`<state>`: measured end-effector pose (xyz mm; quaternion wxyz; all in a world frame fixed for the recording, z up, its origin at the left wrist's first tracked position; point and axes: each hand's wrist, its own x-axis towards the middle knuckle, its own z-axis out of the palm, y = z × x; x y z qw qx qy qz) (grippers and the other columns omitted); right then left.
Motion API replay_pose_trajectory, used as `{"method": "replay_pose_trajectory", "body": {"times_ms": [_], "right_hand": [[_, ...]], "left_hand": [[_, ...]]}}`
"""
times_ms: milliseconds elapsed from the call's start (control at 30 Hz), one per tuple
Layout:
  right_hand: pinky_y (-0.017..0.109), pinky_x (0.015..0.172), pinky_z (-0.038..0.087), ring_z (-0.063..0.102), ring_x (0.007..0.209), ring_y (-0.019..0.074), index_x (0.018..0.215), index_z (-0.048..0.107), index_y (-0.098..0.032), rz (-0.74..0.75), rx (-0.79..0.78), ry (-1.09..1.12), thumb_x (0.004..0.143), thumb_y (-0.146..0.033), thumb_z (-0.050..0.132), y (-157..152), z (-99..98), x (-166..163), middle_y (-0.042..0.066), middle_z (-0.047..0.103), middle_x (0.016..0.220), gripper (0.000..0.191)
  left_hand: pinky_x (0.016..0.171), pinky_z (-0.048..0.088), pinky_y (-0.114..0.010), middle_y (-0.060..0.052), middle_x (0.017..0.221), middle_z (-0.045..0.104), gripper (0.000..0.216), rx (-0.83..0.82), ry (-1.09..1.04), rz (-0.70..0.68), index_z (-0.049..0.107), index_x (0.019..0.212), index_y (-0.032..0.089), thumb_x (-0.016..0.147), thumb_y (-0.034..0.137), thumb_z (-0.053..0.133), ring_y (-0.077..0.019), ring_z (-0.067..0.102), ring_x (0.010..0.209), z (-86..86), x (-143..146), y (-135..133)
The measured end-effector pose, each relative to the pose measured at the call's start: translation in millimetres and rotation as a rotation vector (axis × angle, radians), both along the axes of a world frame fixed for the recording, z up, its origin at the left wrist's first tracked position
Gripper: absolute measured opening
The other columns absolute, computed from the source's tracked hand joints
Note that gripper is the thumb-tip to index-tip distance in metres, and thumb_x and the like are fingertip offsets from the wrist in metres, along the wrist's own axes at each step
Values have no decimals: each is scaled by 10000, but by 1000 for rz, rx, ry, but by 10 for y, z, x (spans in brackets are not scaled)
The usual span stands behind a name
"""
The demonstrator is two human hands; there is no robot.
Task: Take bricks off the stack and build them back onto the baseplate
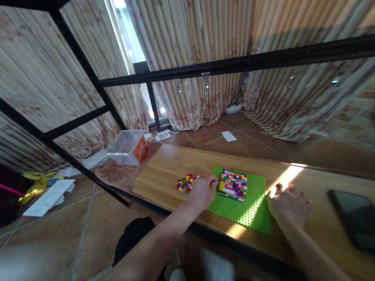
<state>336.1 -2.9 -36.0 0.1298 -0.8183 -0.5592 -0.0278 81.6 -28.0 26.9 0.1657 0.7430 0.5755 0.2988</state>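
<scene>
A green studded baseplate [251, 205] lies on the wooden table [165, 165]. On its far left part sits a square patch of small multicoloured bricks [233, 184]. My left hand [203, 191] rests at the plate's left edge, fingers curled, its fingertips by the patch's left side. A small heap of loose coloured bricks [186, 182] lies just left of that hand. My right hand [288, 203] sits on the table at the plate's right edge, fingers curled in, with something small and reddish at the fingertips.
A dark tablet [360, 221] lies flat at the table's right. Black metal bars [249, 62] cross the view above. On the tiled floor stand a clear plastic box with an orange carton [129, 147], scattered papers [51, 195] and curtains [201, 34] behind.
</scene>
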Motion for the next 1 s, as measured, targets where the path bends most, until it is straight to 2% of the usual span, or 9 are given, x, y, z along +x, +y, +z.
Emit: {"method": "replay_pose_trajectory", "body": {"times_ms": [233, 467, 800, 1000], "right_hand": [[473, 861, 365, 494, 1049, 361, 1073, 635, -91, 10, 19, -10, 912, -330, 282, -5, -22, 9, 210, 563, 1140, 456], [487, 875, 353, 479, 1067, 355, 1060, 637, -117, 7, 57, 18, 894, -314, 319, 10, -53, 14, 207, 560, 1142, 410], [476, 884, 351, 482, 1074, 353, 1088, 634, -93, -1, 56, 22, 911, -322, 289, -15, -9, -7, 207, 558, 1176, 450], [478, 875, 352, 483, 1072, 356, 1065, 645, -77, 6, 61, 27, 916, -326, 276, -4, -17, 8, 213, 567, 1156, 470]], "left_hand": [[730, 468, -255, -20, 829, 715, 149, -94, 8, -7, 666, 870, 190, 880, 237, 525, -155, 637, 754, 61, 43, 126], [714, 448, -257, -9, 808, 711, 165, -67, 19, -29, 684, 841, 204, 873, 295, 550, -153, 622, 727, 102, 150, 131], [701, 444, -240, -11, 791, 705, 166, -48, -63, 33, 674, 794, 191, 851, 328, 599, -141, 617, 728, -30, 198, 154], [756, 452, -269, -34, 848, 714, 196, -32, 63, 32, 676, 859, 192, 887, 333, 543, -164, 630, 782, 5, 189, 94]]}}
